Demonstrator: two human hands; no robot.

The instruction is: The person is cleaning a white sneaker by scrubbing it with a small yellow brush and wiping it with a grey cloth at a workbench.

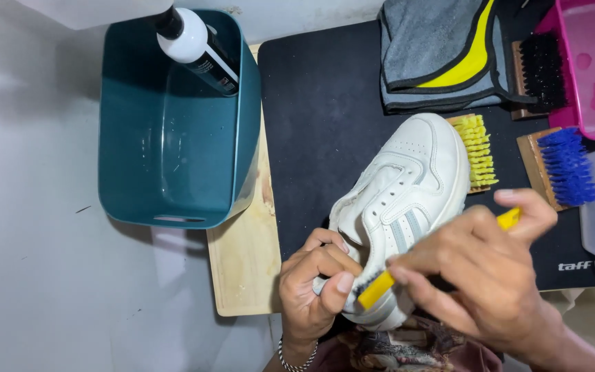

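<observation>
One white sneaker (408, 200) clasped in the left hand (315, 289), right hand (480, 272) pinching one yellow brush (377, 289).

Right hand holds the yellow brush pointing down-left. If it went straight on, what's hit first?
Likely the left hand: the right hand aims its yellow brush at the thumb gripping the white sneaker. Depth unclear.
</observation>
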